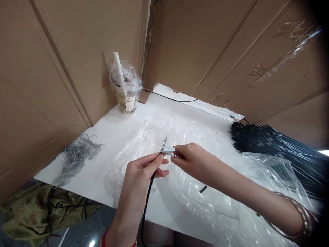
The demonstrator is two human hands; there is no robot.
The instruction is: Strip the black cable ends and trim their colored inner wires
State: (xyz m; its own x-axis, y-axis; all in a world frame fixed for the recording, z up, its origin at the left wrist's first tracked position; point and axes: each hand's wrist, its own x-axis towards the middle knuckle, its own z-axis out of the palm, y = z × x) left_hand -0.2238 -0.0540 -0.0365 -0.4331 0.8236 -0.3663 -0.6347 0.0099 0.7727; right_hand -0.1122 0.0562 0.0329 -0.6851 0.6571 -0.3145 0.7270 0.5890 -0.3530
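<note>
Between thumb and fingers, my left hand [147,168] pinches a black cable [146,209] close to its upper end. The cable's tip shows a stripped, silvery-grey length above the fingers, and the rest hangs down past the table's edge. My right hand [189,154] is closed around a small pair of pliers or cutters [168,151]; the exact kind is hard to make out. Its metal jaws lie across the cable just above my left fingertips. Crumpled clear plastic sheeting [133,147] spreads beneath both hands.
A bagged drink cup [127,99] with a white straw stands at the back left. Tangled grey threads [79,154] lie at the left on the white table [102,137]. A thick bundle of black cables [272,147] is at the right. Cardboard walls [64,51] enclose the back. Camouflage cloth [31,216] is lower left.
</note>
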